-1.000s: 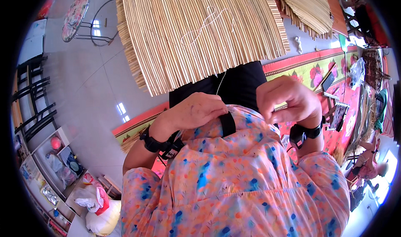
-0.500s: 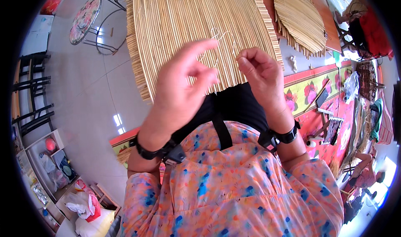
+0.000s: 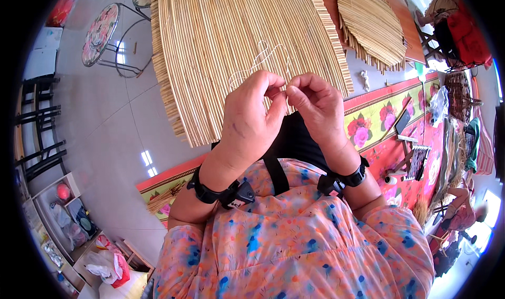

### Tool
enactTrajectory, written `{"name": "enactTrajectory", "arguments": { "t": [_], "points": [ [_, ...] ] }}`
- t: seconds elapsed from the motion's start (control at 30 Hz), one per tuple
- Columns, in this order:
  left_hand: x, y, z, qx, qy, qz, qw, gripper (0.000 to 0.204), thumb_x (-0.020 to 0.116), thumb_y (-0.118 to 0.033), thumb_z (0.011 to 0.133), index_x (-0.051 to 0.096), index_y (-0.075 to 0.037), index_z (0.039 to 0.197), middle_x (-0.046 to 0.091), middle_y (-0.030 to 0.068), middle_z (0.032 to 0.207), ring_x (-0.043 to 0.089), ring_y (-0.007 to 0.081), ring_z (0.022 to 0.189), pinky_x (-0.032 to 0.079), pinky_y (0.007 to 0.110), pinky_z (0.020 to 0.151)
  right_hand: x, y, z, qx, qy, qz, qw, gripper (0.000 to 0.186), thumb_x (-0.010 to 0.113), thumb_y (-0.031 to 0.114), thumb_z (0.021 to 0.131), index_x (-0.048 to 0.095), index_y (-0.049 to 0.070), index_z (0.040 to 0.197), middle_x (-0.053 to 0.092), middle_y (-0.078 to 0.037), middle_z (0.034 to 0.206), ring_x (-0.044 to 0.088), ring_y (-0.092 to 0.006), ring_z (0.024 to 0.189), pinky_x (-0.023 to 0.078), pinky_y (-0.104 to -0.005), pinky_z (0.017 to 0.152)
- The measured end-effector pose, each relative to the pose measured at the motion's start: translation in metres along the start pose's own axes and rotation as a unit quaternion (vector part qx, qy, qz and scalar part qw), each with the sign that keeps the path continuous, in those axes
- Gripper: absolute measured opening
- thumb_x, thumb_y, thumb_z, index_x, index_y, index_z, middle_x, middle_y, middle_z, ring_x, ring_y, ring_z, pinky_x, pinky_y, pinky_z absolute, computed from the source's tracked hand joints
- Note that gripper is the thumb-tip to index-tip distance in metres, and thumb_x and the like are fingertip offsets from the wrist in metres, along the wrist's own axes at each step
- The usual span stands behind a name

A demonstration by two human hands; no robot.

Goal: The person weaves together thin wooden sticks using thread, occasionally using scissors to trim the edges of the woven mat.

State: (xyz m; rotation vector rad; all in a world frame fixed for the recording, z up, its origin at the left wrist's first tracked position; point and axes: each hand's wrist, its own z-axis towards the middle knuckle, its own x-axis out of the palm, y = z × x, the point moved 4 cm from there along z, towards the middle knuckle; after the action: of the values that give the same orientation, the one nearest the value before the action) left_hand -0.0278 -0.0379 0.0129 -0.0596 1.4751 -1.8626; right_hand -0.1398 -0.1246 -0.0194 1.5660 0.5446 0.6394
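In front of me lies a large mat of straw-coloured reed stalks (image 3: 231, 30), laid side by side. A thin white thread (image 3: 261, 54) curls in loose loops over its near part and runs down toward my fingers. My left hand (image 3: 255, 115) is closed in a pinch, its fingertips meeting those of the right just above the mat's near edge. Closed in a pinch too, my right hand (image 3: 315, 107) has the thread at its fingertips. What lies between the left fingertips is too small to make out.
A second, smaller rounded reed mat (image 3: 371, 25) rests on a reddish-brown table (image 3: 407, 28) at the far right. A flowered stool (image 3: 101, 35) stands on the left. Right of me, a red floral cloth (image 3: 379, 157) carries a phone (image 3: 403, 122) and a small rack (image 3: 418, 161).
My left hand has come right and its spread fingers have closed against the right hand's fingertips. My right hand has shifted slightly left and down. The thread loops have moved on the mat.
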Motion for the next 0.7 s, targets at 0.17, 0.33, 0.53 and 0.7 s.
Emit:
{"name": "enactTrajectory", "arguments": {
  "t": [0.17, 0.33, 0.53, 0.7],
  "points": [
    [-0.001, -0.002, 0.0, 0.04, -0.011, 0.038, 0.998, 0.014, 0.069, 0.003, 0.081, 0.06, -0.002, 0.091, 0.059, 0.0107, 0.076, 0.063, 0.0288, 0.066, 0.05, 0.036, 0.057, -0.002, -0.001, -0.002, 0.003, -0.016, 0.012, 1.0, 0.011, 0.067, 0.008, 0.093, 0.063, -0.002, 0.095, 0.064, 0.001, 0.078, 0.057, -0.0026, 0.071, 0.046, -0.0182, 0.061],
    [-0.008, 0.003, 0.002, 0.011, -0.018, -0.062, 0.998, 0.012, 0.069, 0.002, 0.083, 0.062, -0.002, 0.091, 0.062, 0.0092, 0.078, 0.063, 0.0217, 0.065, 0.049, 0.032, 0.058, -0.006, -0.004, -0.002, 0.006, -0.022, 0.043, 0.999, 0.012, 0.067, 0.009, 0.093, 0.063, -0.001, 0.095, 0.06, 0.003, 0.075, 0.056, -0.0019, 0.071, 0.045, -0.0172, 0.061],
    [-0.019, 0.013, 0.0, -0.082, -0.008, -0.203, 0.976, 0.007, 0.063, -0.003, 0.094, 0.062, 0.002, 0.098, 0.061, -0.0003, 0.083, 0.054, 0.0026, 0.07, 0.045, 0.019, 0.061, 0.002, -0.004, -0.007, -0.021, 0.02, -0.018, 0.999, 0.01, 0.07, 0.008, 0.09, 0.067, -0.001, 0.094, 0.064, -0.001, 0.081, 0.059, -0.0059, 0.073, 0.05, -0.0219, 0.066],
    [-0.016, 0.015, -0.003, -0.113, 0.011, -0.208, 0.972, 0.009, 0.065, -0.004, 0.094, 0.063, 0.002, 0.1, 0.062, 0.0005, 0.084, 0.054, 0.0026, 0.07, 0.046, 0.018, 0.061, 0.008, -0.005, -0.009, -0.015, 0.046, 0.004, 0.999, 0.01, 0.072, 0.006, 0.087, 0.069, -0.001, 0.093, 0.066, -0.003, 0.084, 0.062, -0.0075, 0.076, 0.052, -0.023, 0.068]
  ]
}}
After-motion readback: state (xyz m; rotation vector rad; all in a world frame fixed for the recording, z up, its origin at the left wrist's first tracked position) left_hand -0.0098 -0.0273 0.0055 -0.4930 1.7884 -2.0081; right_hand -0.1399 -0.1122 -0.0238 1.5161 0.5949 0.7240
